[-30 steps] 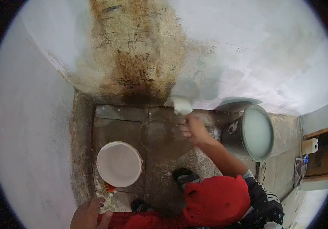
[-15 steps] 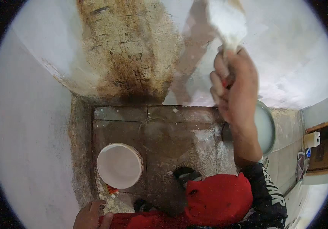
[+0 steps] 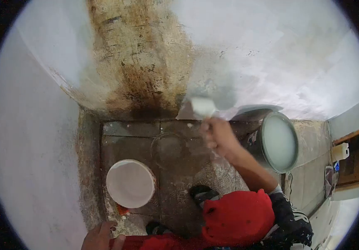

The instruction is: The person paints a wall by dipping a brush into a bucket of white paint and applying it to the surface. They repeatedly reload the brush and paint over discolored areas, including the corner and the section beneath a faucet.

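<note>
My right hand is closed round the handle of a paintbrush whose wide head is coated white. The brush is slightly blurred and lies against or just in front of the foot of the wall, beside a bare, stained brown patch. At the lower left, my left hand rests on my red-clothed leg, thumb and fingers apart, with nothing visible in it. A white bucket, pale inside, stands on the floor to the left.
A large dark bucket of whitish liquid stands by the wall at right. Paint-spattered tiles cover the floor. Further right are a cream jerrycan and a wooden door. Another wall closes off the left side.
My right hand has come down and left with the paintbrush, from high on the wall to near its base. The large bucket now shows fully. My left hand has stayed in place.
</note>
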A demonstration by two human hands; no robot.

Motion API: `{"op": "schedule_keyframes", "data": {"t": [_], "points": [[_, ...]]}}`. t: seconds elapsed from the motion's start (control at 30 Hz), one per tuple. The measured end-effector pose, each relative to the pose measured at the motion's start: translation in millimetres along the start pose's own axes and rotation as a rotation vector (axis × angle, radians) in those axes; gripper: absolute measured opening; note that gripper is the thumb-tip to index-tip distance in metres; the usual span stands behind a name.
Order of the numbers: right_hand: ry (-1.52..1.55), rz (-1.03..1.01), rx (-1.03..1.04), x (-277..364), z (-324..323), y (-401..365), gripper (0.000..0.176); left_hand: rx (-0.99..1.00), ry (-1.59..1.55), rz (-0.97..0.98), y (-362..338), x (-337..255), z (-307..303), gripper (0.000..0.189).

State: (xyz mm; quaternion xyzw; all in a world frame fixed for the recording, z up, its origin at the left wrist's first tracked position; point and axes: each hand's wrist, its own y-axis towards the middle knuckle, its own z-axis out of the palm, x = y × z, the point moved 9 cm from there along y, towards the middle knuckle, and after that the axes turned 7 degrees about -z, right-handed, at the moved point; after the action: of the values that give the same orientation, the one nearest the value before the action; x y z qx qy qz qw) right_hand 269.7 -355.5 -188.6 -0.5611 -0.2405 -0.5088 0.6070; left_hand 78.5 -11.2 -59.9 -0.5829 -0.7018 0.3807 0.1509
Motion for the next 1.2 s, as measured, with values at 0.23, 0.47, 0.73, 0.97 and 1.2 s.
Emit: {"op": "schedule_keyframes", "data": {"t": [0.23,0.47,0.73,0.97,1.2], "points": [[-0.02,-0.455,0.143,137,60,-61,0.01,0.032,-0.07,-0.031,0,-1,0,0.044],[-0.783,-0.604,0.454,129,129,-103,0.015,-0.155,-0.047,0.028,-2,3,-3,0.038],[-1.774,-0.728,1.402,-30,225,-123,0.033,-0.132,0.083,0.328,-17,-24,17,0.043],[-1.813,-0.932,1.591,-180,239,-112,0.032,-0.195,0.084,0.337,-26,-12,27,0.037],[-1.849,-0.964,1.615,-236,245,-97,0.038,-0.232,0.101,0.345,-32,-8,18,0.037]]}}
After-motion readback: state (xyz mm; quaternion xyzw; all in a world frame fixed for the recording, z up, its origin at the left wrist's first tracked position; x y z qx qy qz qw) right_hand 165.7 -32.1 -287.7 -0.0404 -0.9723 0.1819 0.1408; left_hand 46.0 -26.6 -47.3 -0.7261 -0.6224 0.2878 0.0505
